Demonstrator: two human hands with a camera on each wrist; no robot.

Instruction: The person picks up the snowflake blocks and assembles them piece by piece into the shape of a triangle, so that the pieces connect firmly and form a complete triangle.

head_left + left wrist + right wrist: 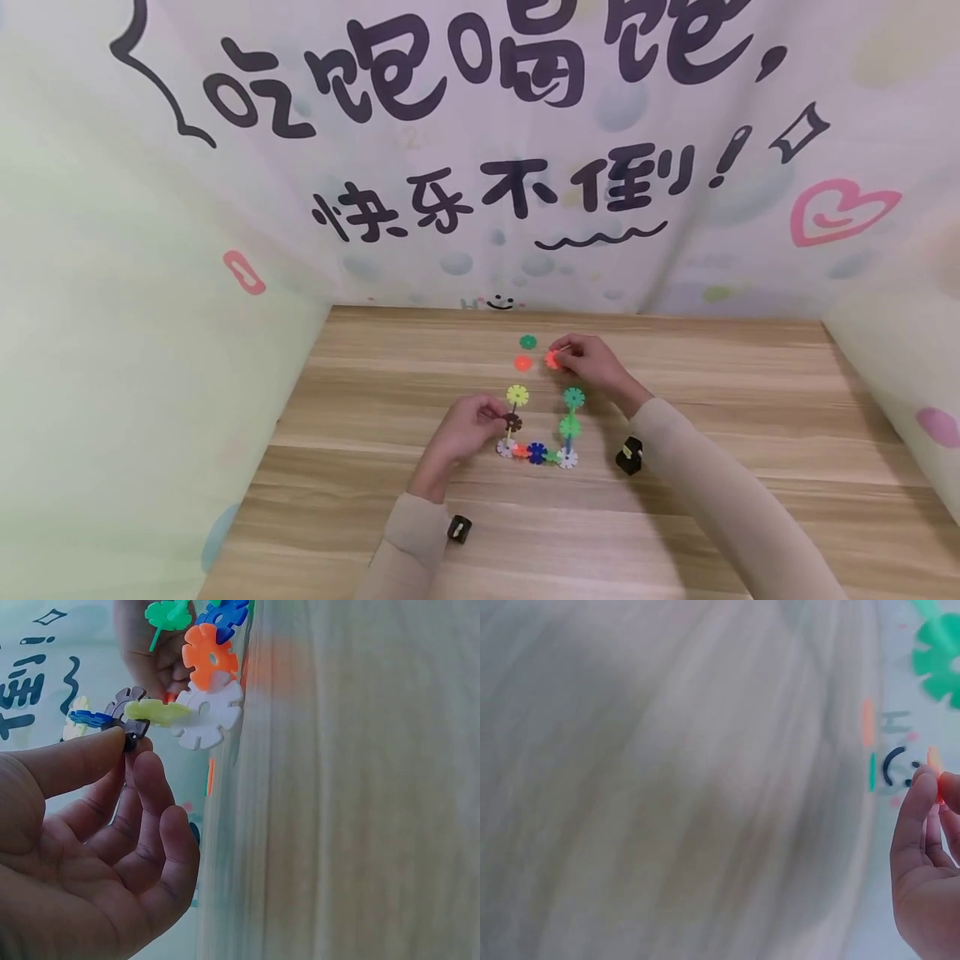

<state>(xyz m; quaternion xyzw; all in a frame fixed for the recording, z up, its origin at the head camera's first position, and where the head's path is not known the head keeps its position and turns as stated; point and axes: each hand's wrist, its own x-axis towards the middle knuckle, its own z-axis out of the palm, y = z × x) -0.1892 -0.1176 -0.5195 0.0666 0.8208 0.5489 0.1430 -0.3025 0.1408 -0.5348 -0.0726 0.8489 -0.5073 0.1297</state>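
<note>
A U-shaped chain of notched plastic discs stands over the wooden table, its bottom row made up of white, orange, blue and green pieces (536, 452). My left hand (468, 427) pinches the dark brown disc (129, 705) on the chain's left side between thumb and forefinger. Above it is a yellow disc (517, 395); below it, a white disc (208, 712). Green discs (571, 426) form the right side. Beyond the chain, my right hand (588, 360) holds a loose orange-red disc (552, 359) by thumb and fingertips, apart from the chain.
A loose orange disc (522, 362) and a loose green disc (528, 342) lie on the wooden table (360, 467) left of my right hand. Small black devices (630, 456) show beside the sleeves. A printed cloth (480, 267) hangs behind the table's far edge.
</note>
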